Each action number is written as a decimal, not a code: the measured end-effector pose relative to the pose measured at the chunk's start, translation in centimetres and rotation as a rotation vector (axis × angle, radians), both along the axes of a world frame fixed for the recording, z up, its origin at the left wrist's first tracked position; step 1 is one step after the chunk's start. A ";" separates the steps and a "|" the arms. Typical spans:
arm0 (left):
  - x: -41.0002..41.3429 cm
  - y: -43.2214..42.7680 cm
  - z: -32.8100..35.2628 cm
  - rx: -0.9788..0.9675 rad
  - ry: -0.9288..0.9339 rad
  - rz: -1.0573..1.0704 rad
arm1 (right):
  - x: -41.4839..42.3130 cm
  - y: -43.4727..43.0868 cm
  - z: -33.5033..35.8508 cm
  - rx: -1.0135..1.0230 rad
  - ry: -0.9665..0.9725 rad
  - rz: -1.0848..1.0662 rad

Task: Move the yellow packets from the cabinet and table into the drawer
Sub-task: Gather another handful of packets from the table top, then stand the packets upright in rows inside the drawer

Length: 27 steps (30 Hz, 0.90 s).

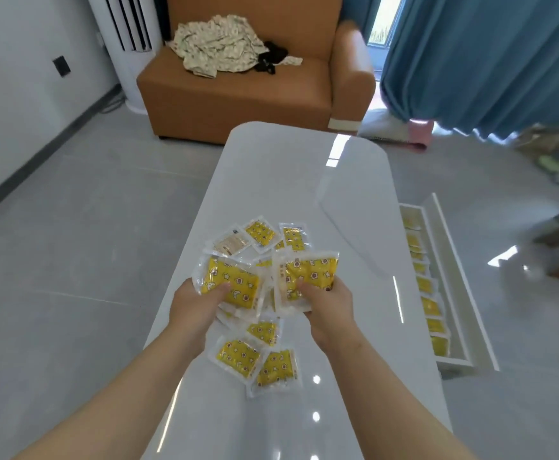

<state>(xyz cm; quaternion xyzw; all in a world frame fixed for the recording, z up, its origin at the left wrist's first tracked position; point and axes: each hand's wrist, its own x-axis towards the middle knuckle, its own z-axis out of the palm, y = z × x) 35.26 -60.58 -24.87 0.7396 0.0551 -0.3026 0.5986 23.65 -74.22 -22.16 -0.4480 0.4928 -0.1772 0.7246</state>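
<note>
Two forearms reach over the white table (288,180). The left hand (201,303) grips one yellow packet (235,287) and the right hand (329,307) grips another packet (311,272), both with their long axis roughly left-right. Loose packets (238,355) lie scattered beneath, and more line the open drawer (460,277) on the right. They look light, soft and slick, so the sealed edges are probably the best place to pinch.

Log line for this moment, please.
left hand holds left-hand packet | right hand holds right-hand packet | loose packets on table | drawer open, packets inside

Bright daylight from window (379,24) upper right; specular glare streaks on glossy counter (304,180); right edge blurred, wide-angle distortion at borders
</note>
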 end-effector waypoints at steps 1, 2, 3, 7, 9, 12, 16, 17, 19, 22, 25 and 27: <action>-0.9 0.2 1.1 -0.013 -0.001 0.008 | -1.1 0.2 1.4 -0.017 -0.007 0.005; -1.7 0.1 2.0 -0.025 -0.007 0.007 | -2.1 0.2 2.6 -0.039 -0.010 0.016; -2.7 -0.1 3.0 -0.028 -0.011 0.002 | -3.2 0.2 3.7 -0.062 -0.008 0.031; -7.0 -2.3 6.0 -0.023 -0.061 -0.055 | -8.1 -1.6 6.6 -0.180 0.094 0.082; -9.9 -4.4 7.0 -0.014 -0.113 -0.116 | -10.7 -3.4 7.2 -0.270 0.167 0.116; -14.3 -9.1 7.7 -0.008 -0.145 -0.171 | -15.4 -7.2 7.9 -0.376 0.224 0.129; -21.5 -17.0 7.9 -0.018 -0.134 -0.177 | -23.3 -14.2 8.8 -0.403 0.179 0.041; -23.6 -19.1 7.8 -0.027 -0.126 -0.162 | -25.4 -16.2 9.1 -0.417 0.175 0.034; -27.5 -23.0 8.1 -0.042 -0.092 -0.129 | -29.3 -20.0 9.6 -0.432 0.182 0.024; -32.2 -28.3 8.8 -0.060 -0.048 -0.113 | -33.9 -25.6 10.6 -0.439 0.195 0.015; -35.0 -32.6 9.5 -0.070 -0.036 -0.105 | -37.0 -30.1 11.7 -0.435 0.186 -0.031; -36.1 -35.1 9.9 -0.064 -0.034 -0.100 | -38.4 -32.8 12.3 -0.413 0.134 -0.098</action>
